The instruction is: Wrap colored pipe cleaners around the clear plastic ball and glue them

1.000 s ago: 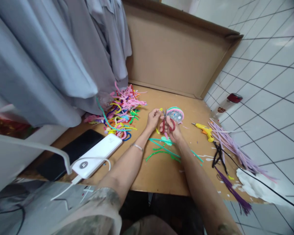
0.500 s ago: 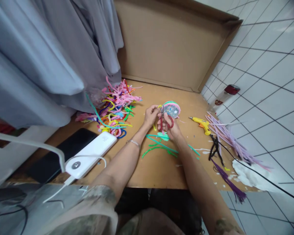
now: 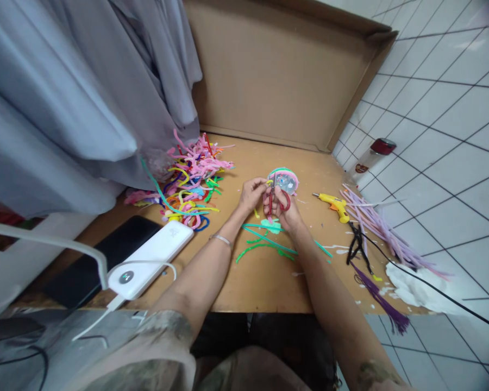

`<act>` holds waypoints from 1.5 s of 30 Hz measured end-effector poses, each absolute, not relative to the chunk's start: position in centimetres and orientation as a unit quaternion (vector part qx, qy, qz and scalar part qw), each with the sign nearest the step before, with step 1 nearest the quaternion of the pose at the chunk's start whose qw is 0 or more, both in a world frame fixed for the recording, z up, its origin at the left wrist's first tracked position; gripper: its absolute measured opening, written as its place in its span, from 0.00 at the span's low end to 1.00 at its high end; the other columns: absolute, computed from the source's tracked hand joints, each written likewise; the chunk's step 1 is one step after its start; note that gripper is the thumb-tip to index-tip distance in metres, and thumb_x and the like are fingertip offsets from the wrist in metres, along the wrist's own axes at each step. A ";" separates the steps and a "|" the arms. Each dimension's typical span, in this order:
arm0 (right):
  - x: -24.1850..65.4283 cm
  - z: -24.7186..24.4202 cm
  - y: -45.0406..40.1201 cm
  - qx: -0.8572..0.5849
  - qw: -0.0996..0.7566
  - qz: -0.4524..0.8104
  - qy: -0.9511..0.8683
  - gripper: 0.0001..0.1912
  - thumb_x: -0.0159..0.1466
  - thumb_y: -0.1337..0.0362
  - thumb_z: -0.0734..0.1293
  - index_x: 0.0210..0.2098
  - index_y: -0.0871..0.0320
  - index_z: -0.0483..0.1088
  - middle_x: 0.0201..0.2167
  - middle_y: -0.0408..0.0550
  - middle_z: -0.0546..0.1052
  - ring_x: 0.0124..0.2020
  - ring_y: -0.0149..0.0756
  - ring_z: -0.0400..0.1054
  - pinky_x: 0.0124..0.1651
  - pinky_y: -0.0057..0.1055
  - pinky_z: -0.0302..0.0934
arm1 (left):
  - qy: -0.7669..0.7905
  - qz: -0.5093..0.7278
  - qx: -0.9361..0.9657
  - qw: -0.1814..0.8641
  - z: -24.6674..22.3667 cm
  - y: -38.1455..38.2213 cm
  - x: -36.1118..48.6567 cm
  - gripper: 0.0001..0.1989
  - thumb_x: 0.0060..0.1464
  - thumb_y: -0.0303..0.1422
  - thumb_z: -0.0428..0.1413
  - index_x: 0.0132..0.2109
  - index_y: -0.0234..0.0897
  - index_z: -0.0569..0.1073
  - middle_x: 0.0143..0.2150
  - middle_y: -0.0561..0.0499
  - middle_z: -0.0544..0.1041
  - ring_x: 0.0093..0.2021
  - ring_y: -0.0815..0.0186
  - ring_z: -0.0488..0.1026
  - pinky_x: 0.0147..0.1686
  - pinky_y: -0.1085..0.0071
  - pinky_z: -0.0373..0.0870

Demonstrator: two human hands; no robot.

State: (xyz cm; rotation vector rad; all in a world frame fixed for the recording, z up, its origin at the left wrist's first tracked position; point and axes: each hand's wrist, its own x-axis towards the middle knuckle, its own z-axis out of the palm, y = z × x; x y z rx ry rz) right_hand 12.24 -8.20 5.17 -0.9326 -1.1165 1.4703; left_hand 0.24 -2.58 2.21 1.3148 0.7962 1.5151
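My left hand (image 3: 252, 194) pinches a short yellow fuzzy stem (image 3: 269, 182) at mid-table. Close beside it, my right hand (image 3: 284, 210) is closed round red-handled scissors (image 3: 286, 201), whose blades point away from me and meet the yellow stem. Just behind both hands rests a round clear piece with a pink and green rim (image 3: 287, 177). Green and teal stems (image 3: 258, 246) lie on the table below my hands, with a pale green piece (image 3: 272, 226) among them.
A heap of coloured stems (image 3: 199, 157) lies left, near a white power bank (image 3: 150, 259) and dark phone (image 3: 106, 260). To the right are a yellow glue gun (image 3: 334, 206), lilac stems (image 3: 385, 233), a purple bundle (image 3: 381, 298) and a bottle (image 3: 369, 162). Cardboard (image 3: 269, 70) stands behind.
The stem's end and the scissor blades have shifted slightly relative to each other. Both hands hold nearly the same place, and the view has moved a little.
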 end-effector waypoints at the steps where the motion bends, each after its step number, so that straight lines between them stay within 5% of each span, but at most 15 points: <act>1: 12.3 5.3 -8.3 -0.385 0.509 0.612 -0.467 0.26 0.57 0.39 0.70 0.38 0.56 0.69 0.21 0.38 0.75 0.17 0.28 0.68 0.18 0.24 0.56 | 0.320 0.616 0.534 0.482 2.3 -2.6 0.3 0.07 0.48 0.35 0.61 0.28 0.36 0.76 0.22 0.56 0.72 0.24 0.72 0.66 0.28 0.75 0.64; 8: 14.1 6.1 -8.0 -0.413 0.464 0.578 -0.529 0.26 0.49 0.43 0.77 0.35 0.55 0.68 0.21 0.37 0.75 0.17 0.27 0.67 0.19 0.23 0.58 | 0.328 0.700 0.358 0.524 2.8 -1.6 -0.3 0.08 0.52 0.31 0.62 0.27 0.35 0.73 0.17 0.61 0.58 0.16 0.77 0.52 0.19 0.78 0.49; 13: 17.0 6.2 -6.4 -0.487 0.666 0.359 -0.437 0.24 0.49 0.47 0.77 0.34 0.55 0.68 0.19 0.33 0.71 0.17 0.23 0.63 0.20 0.21 0.54 | 0.307 0.722 0.256 0.565 3.2 -0.9 -1.5 0.05 0.55 0.31 0.61 0.32 0.34 0.74 0.20 0.60 0.60 0.16 0.79 0.49 0.17 0.79 0.44; 16: 17.5 6.5 -6.7 -0.463 0.667 0.376 -0.447 0.25 0.47 0.47 0.77 0.34 0.56 0.69 0.20 0.34 0.72 0.17 0.22 0.63 0.21 0.20 0.55 | 0.309 0.709 0.301 0.557 3.2 -1.2 -1.1 0.07 0.55 0.33 0.62 0.32 0.34 0.74 0.20 0.60 0.60 0.17 0.78 0.50 0.18 0.79 0.46; 22: 13.7 6.6 -9.4 -0.350 0.480 0.601 -0.535 0.26 0.54 0.42 0.74 0.37 0.57 0.71 0.22 0.38 0.74 0.18 0.27 0.65 0.19 0.25 0.59 | 0.329 0.690 0.470 0.441 2.5 -2.1 0.4 0.15 0.53 0.42 0.64 0.29 0.35 0.73 0.21 0.58 0.65 0.24 0.74 0.60 0.27 0.77 0.60; 40: 14.0 5.9 -8.6 -0.379 0.521 0.611 -0.460 0.23 0.56 0.43 0.73 0.34 0.56 0.71 0.20 0.37 0.74 0.17 0.26 0.67 0.22 0.25 0.62 | 0.332 0.619 0.614 0.359 2.3 -3.2 1.3 0.10 0.56 0.37 0.59 0.36 0.36 0.80 0.34 0.49 0.80 0.37 0.64 0.75 0.43 0.69 0.71; 45: 14.0 6.7 -8.7 -0.366 0.544 0.621 -0.429 0.22 0.63 0.43 0.68 0.30 0.56 0.69 0.18 0.38 0.71 0.17 0.25 0.63 0.22 0.24 0.60 | 0.319 0.613 0.654 0.306 2.7 -3.6 1.7 0.11 0.58 0.38 0.57 0.36 0.38 0.82 0.34 0.47 0.81 0.38 0.62 0.76 0.44 0.67 0.71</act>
